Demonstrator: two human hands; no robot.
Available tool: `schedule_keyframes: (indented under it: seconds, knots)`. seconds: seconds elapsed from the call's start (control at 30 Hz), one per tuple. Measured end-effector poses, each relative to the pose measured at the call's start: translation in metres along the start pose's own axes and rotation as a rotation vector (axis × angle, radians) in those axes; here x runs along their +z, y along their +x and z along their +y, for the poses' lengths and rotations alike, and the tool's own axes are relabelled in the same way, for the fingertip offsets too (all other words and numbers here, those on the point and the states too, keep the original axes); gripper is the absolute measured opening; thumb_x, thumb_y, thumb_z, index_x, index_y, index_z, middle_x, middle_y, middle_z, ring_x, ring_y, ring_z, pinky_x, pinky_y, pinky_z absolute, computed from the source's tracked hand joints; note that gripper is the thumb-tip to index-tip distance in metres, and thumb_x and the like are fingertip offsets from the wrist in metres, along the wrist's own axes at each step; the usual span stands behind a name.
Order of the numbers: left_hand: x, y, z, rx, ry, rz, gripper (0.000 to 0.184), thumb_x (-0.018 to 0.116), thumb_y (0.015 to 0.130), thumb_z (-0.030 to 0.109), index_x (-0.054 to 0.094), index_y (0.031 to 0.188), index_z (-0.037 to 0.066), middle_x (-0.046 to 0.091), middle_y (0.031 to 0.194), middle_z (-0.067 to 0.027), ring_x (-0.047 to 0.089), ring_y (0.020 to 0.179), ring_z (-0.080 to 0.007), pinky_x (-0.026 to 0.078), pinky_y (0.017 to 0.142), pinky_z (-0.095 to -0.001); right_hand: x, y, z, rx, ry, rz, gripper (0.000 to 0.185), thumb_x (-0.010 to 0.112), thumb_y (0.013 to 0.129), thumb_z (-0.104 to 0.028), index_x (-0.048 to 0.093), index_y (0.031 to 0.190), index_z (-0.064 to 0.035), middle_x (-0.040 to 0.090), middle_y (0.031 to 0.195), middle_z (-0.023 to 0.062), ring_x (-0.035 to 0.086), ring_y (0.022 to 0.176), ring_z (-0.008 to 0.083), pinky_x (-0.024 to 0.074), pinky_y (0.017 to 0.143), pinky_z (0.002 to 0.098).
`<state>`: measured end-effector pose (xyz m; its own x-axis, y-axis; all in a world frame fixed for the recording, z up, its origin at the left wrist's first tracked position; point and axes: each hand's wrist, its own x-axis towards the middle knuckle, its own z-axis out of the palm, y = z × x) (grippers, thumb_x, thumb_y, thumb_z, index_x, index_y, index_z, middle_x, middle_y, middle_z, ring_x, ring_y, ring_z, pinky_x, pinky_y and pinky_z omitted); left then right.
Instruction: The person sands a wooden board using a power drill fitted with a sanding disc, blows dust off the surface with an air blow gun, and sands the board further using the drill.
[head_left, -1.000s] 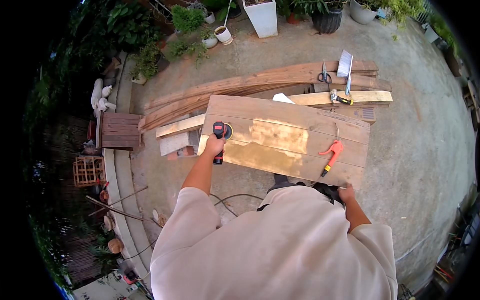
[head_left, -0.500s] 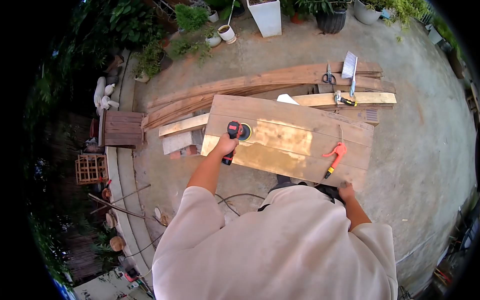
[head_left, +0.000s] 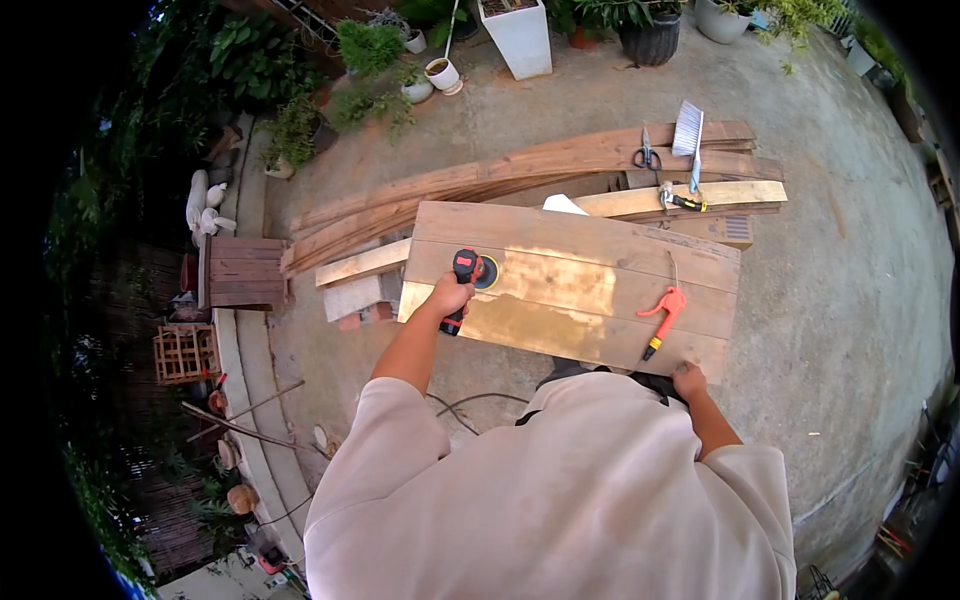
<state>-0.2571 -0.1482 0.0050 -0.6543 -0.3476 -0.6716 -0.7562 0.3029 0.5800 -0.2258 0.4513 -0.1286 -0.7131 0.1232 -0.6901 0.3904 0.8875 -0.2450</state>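
My left hand point(head_left: 452, 296) is wrapped around the grip of a black and red cordless sander point(head_left: 466, 263). The sander's round pad rests on the left part of a wide wooden panel point(head_left: 560, 226) made of joined planks. Bright, pale wood shows in the panel's middle and along its near left side; elsewhere the surface is greyish brown. At the near right edge, my right hand point(head_left: 688, 380) grips the panel, with some fingers hidden. An orange air blow gun point(head_left: 668, 312) with a black and yellow end lies on the panel's right part.
Behind the panel lie stacked long boards point(head_left: 400, 204), bearing scissors point(head_left: 647, 158), a white-bristled brush point(head_left: 688, 135) and a yellow-black tool point(head_left: 683, 202). Potted plants, including a tall white planter point(head_left: 518, 42), line the far side. A dark hose point(head_left: 470, 398) runs on the concrete near me.
The camera view has shifted slightly. My left hand and the sander stay at nearly the same place on the panel's left part, and my right hand keeps its hold on the edge.
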Motion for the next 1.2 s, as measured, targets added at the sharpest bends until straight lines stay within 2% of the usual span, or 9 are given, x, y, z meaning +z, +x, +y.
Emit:
schedule_keyframes:
  seconds: [0.17,0.27,0.4,0.53,0.67,0.8,0.93,1.03,1.2]
  knots:
    - [0.004,0.005,0.0,0.012,-0.022,0.1,0.018,0.062,0.085,0.008,0.058,0.097,-0.004,0.063,0.071,-0.0136,0.064,0.052,-0.0231,0.053,0.05,-0.0399,0.004,0.009,0.007,-0.038,-0.012,0.001,0.067,0.073,0.081,-0.033,0.06,0.139,-0.0021,0.061,0.136,0.0277,0.059,0.129,0.0386,0.0467,0.11,0.0413]
    - [0.001,0.003,-0.001,-0.036,0.048,-0.079,0.02,0.062,0.085,0.009,0.058,0.099,-0.005,0.063,0.069,-0.0133,0.064,0.053,-0.0235,0.053,0.051,-0.0409,0.001,0.008,-0.002,-0.031,-0.021,-0.021,0.067,0.072,0.081,-0.033,0.06,0.139,-0.0015,0.062,0.136,0.0275,0.059,0.128,0.0385,0.0466,0.11,0.0411]
    - [0.007,0.005,-0.001,0.019,-0.047,0.123,0.015,0.061,0.083,0.007,0.059,0.093,-0.004,0.063,0.068,-0.0132,0.064,0.053,-0.0237,0.053,0.05,-0.0408,0.002,0.006,0.001,-0.018,-0.019,-0.016,0.066,0.072,0.081,-0.033,0.061,0.138,-0.0011,0.062,0.135,0.0272,0.06,0.127,0.0385,0.0468,0.11,0.041]
    - [0.002,0.01,-0.007,-0.004,0.004,-0.102,0.018,0.062,0.084,0.008,0.059,0.097,-0.005,0.064,0.069,-0.013,0.064,0.053,-0.0236,0.053,0.051,-0.041,0.001,0.007,-0.002,-0.026,-0.021,-0.029,0.066,0.071,0.081,-0.033,0.061,0.138,-0.0018,0.062,0.135,0.0269,0.061,0.127,0.0383,0.0468,0.11,0.0411]
    - [0.011,0.003,0.005,0.033,-0.019,0.152,0.014,0.061,0.082,0.005,0.058,0.092,-0.004,0.063,0.07,-0.0132,0.063,0.052,-0.0234,0.053,0.05,-0.0395,0.001,0.004,0.003,-0.031,-0.017,-0.009,0.065,0.069,0.08,-0.033,0.061,0.137,-0.0017,0.063,0.134,0.028,0.059,0.127,0.0399,0.0466,0.111,0.0436]
    - [0.001,0.005,0.001,-0.037,0.016,-0.137,0.016,0.061,0.084,0.007,0.058,0.096,-0.003,0.062,0.069,-0.0123,0.064,0.053,-0.0234,0.053,0.05,-0.0405,-0.003,0.001,-0.004,-0.04,-0.02,-0.02,0.064,0.067,0.082,-0.033,0.061,0.137,-0.0014,0.062,0.135,0.0286,0.059,0.127,0.0402,0.0467,0.11,0.0435]
    - [0.009,-0.001,0.008,0.036,-0.037,0.084,0.013,0.06,0.082,0.005,0.058,0.093,-0.003,0.061,0.069,-0.012,0.063,0.052,-0.023,0.052,0.05,-0.0402,-0.003,-0.001,-0.003,-0.026,-0.019,-0.025,0.063,0.067,0.083,-0.033,0.061,0.136,-0.0012,0.061,0.135,0.029,0.059,0.128,0.0405,0.0464,0.111,0.044]
    - [0.004,0.004,0.005,-0.012,-0.053,-0.073,0.015,0.061,0.084,0.006,0.058,0.096,-0.003,0.062,0.07,-0.0119,0.062,0.051,-0.0228,0.052,0.049,-0.0404,-0.001,0.001,-0.001,-0.031,-0.03,0.004,0.064,0.072,0.082,-0.034,0.062,0.137,-0.0015,0.062,0.135,0.0277,0.06,0.127,0.039,0.047,0.11,0.0415]
    - [0.016,0.015,0.012,0.047,-0.075,0.094,0.015,0.062,0.083,0.006,0.058,0.094,-0.004,0.062,0.07,-0.012,0.063,0.051,-0.0234,0.052,0.048,-0.0404,0.003,0.003,0.002,-0.04,-0.025,-0.012,0.064,0.071,0.082,-0.034,0.062,0.136,-0.0006,0.062,0.135,0.0283,0.06,0.127,0.0397,0.0467,0.11,0.0415]
